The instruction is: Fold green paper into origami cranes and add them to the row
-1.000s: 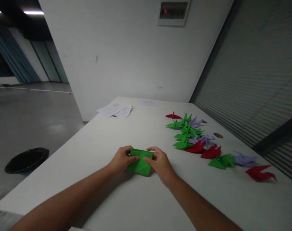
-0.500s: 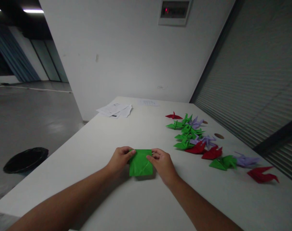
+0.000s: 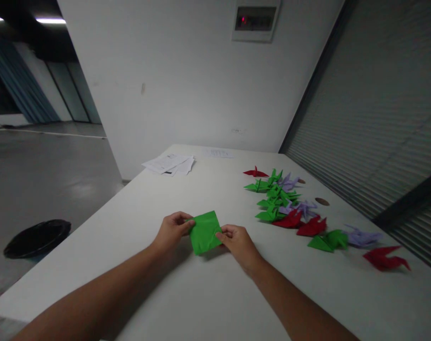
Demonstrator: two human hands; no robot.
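Both forearms extend over the white table (image 3: pixel 172 293). Left hand (image 3: pixel 170 231) pinches the left edge of a green paper square (image 3: pixel 204 232), fingers closed on it. Right hand (image 3: pixel 238 242) grips the square's lower right corner, thumb on top. The square is tilted, raised slightly off the tabletop between the hands. Beyond, to the right, folded paper cranes (image 3: pixel 289 208) in green, red and lilac lie in a row. Farther off, white sheets (image 3: pixel 169 164) rest near the table's far edge.

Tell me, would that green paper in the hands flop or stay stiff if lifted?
Probably light: the left hand and right hand hold the green paper by fingertips at its edges. Folded small and creased, it likely keeps its shape rather than drooping. Pushed, it would probably slide on the smooth table.
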